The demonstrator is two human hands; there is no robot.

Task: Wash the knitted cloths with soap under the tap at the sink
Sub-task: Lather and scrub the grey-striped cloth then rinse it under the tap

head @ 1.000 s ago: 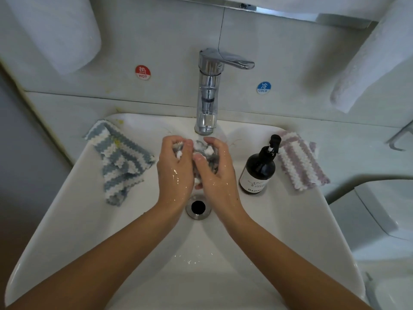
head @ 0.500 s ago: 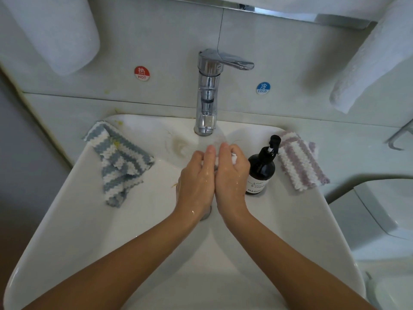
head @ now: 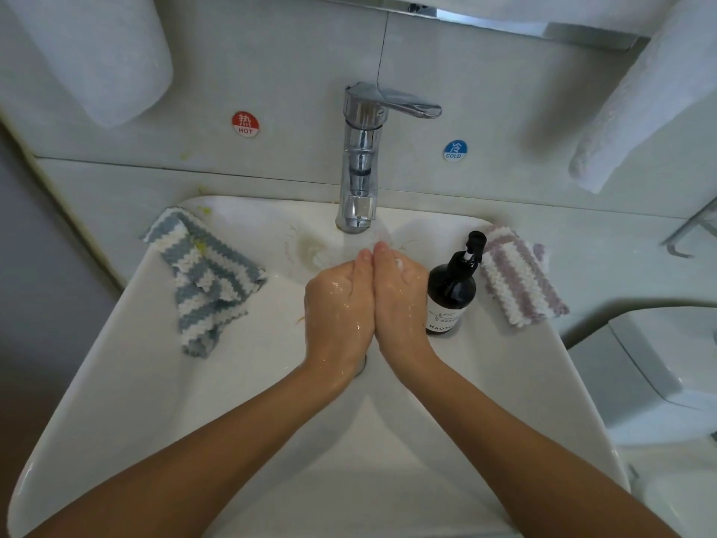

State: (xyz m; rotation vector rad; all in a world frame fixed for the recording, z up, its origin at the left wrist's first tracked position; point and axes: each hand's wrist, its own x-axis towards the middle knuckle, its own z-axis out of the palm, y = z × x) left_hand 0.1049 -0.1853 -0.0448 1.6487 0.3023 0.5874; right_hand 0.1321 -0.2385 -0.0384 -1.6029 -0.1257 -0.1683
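My left hand [head: 337,304] and my right hand [head: 399,297] lie side by side, wet, backs up, just below the chrome tap [head: 361,157], where water seems to run. Their fingers curl down over a knitted cloth [head: 399,262]. Only a small white bit of it shows by my right fingers. A blue and white striped cloth [head: 205,281] hangs over the left rim of the white sink [head: 116,382]. A purple and white striped cloth [head: 520,277] lies on the right rim. A dark pump bottle of soap [head: 452,293] stands right beside my right hand.
The drain [head: 363,363] is mostly hidden under my wrists. White towels [head: 640,91] hang at the upper right and upper left. Hot and cold stickers flank the tap on the wall. A white toilet lid [head: 659,363] sits to the right.
My hands moved right and up under the tap and came together, backs up. The grey crumpled cloth they rubbed a second ago is now almost fully covered.
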